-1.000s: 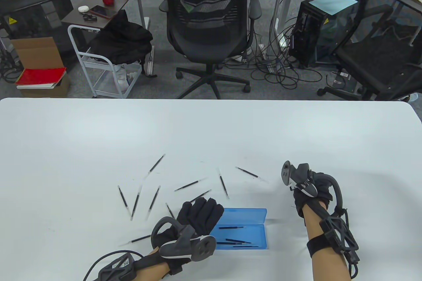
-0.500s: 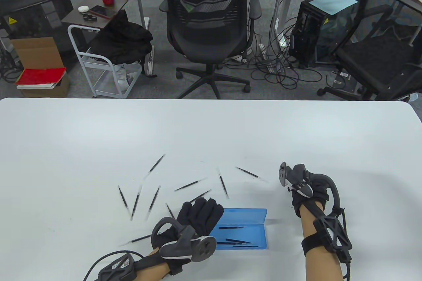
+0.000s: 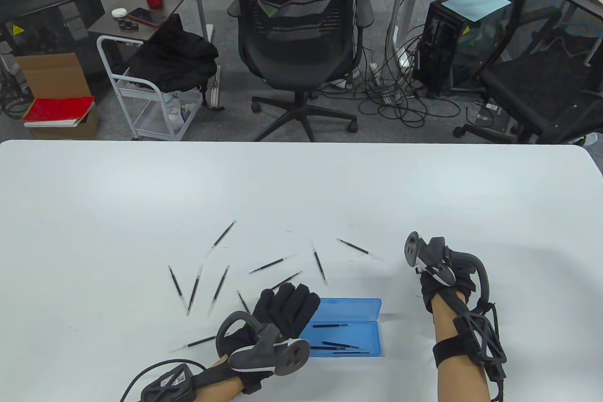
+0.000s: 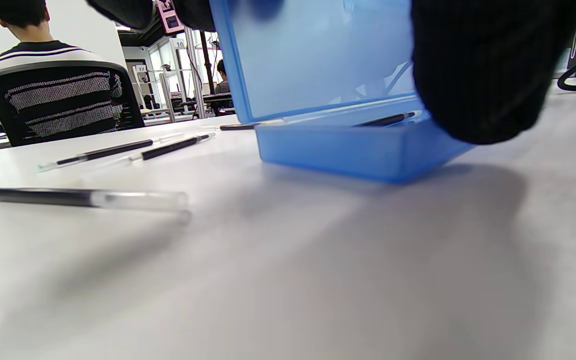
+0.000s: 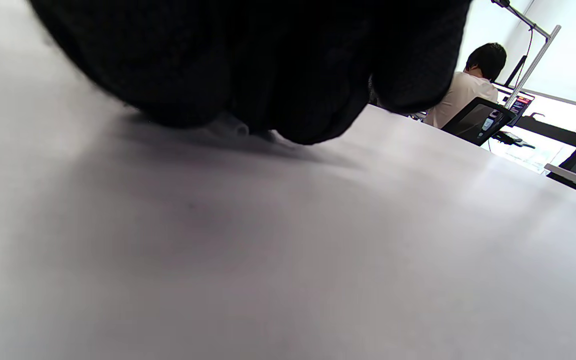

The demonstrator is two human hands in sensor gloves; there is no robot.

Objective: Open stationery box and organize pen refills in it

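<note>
The blue stationery box [image 3: 372,329] lies open near the table's front edge, with its lid [image 3: 351,303] raised. A few black pen refills [image 3: 339,344] lie inside it. My left hand [image 3: 287,300] grips the lid's left end; in the left wrist view its fingers [image 4: 483,65] curl over the lid above the box [image 4: 348,152]. Several loose refills [image 3: 320,266] are scattered behind and left of the box, one close by [image 4: 83,197]. My right hand [image 3: 440,279] sits right of the box, fingers [image 5: 268,75] curled down onto the table. A blurred pale bit shows under them.
The white table [image 3: 301,185] stretches wide behind the refills. One refill [image 3: 354,246] lies between the box and my right hand, and another [image 3: 198,341] lies by my left wrist. Office chairs, a cart and computers stand beyond the far edge.
My right hand shifted slightly left and then back to the right. The left hand, the box and the refills have stayed where they were.
</note>
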